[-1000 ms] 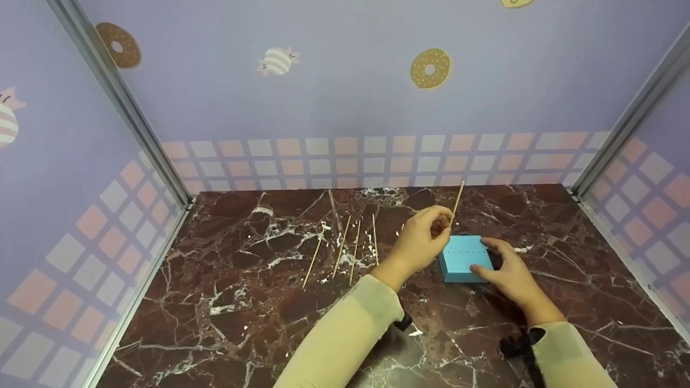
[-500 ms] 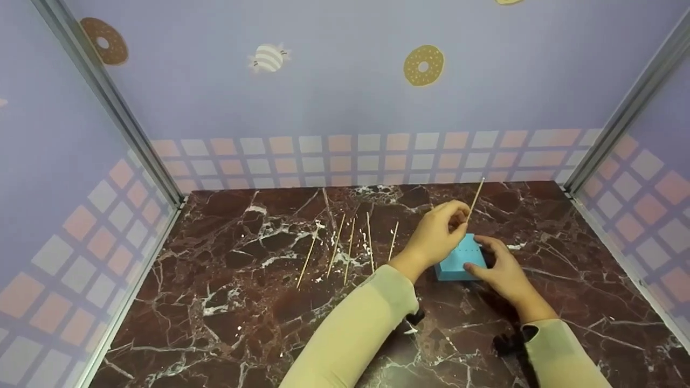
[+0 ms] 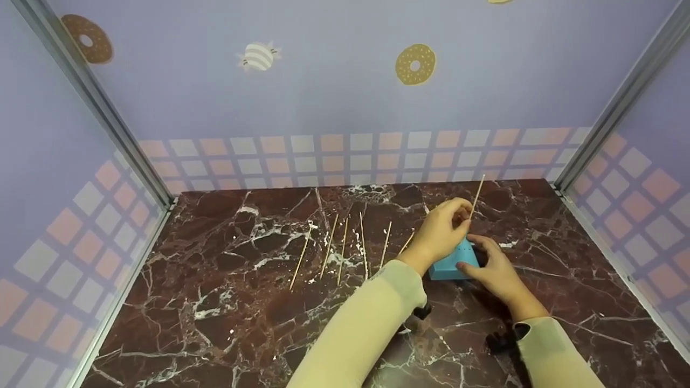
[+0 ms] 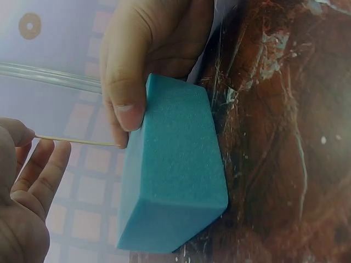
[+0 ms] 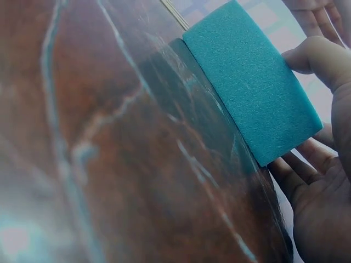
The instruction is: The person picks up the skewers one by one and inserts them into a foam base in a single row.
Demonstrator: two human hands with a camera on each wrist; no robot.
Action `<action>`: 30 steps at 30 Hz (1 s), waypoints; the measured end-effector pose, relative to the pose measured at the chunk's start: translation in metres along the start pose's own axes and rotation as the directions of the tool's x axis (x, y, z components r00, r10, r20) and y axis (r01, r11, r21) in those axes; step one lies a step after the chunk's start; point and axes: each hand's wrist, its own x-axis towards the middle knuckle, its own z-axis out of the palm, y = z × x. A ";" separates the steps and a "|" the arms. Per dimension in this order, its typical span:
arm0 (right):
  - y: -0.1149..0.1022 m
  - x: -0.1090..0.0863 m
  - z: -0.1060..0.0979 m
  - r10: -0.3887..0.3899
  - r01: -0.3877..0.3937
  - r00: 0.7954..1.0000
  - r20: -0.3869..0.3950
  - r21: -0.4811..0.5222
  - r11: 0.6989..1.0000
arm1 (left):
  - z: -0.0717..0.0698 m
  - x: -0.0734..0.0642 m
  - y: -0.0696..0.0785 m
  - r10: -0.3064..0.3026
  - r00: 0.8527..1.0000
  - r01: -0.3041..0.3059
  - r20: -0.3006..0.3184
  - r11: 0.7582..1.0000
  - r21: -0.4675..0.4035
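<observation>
My left hand (image 3: 439, 231) pinches a thin wooden stick (image 3: 478, 193) that stands steeply, slightly tilted, over a light blue foam block (image 3: 452, 268). A row of small dark holes shows on the block's top, partly hidden by the left hand. My right hand (image 3: 496, 272) grips the block at its right side, thumb on the top face, as the right wrist view also shows. In the left wrist view the stick (image 4: 82, 142) runs from the left fingertips toward the block's top near the right fingers; whether its end is in a hole, I cannot tell.
Several similar sticks (image 3: 362, 242) lie spread on the dark red marbled table (image 3: 232, 334), left of the block. White crumbs are scattered round them. A purple patterned wall (image 3: 334, 97) closes the back, and side panels with metal posts stand left and right.
The left hand has moved right with its stick, from beside the block's left corner to over its far part. The right hand keeps its grip on the block. The view has shifted slightly.
</observation>
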 end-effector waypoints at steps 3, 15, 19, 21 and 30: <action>0.001 -0.001 0.001 -0.001 0.001 1.000 -0.008 0.000 1.000 | 0.007 0.001 -0.002 -0.004 1.000 0.004 0.007 1.000 -0.005; 0.001 -0.001 0.000 0.000 0.000 1.000 -0.011 0.037 0.999 | 0.020 0.010 -0.001 0.024 0.999 -0.023 0.041 0.999 -0.032; 0.000 0.000 0.000 0.000 0.000 1.000 -0.016 0.041 0.999 | 0.020 0.011 -0.001 0.029 0.999 -0.028 0.042 0.999 -0.023; 0.000 0.000 -0.001 0.001 0.000 1.000 -0.022 0.039 0.999 | 0.020 0.010 -0.001 0.033 0.998 -0.033 0.049 0.999 -0.018; 0.002 0.000 -0.002 -0.004 0.004 1.000 -0.016 0.023 1.000 | 0.022 0.008 -0.006 0.035 0.997 -0.035 0.062 0.999 -0.001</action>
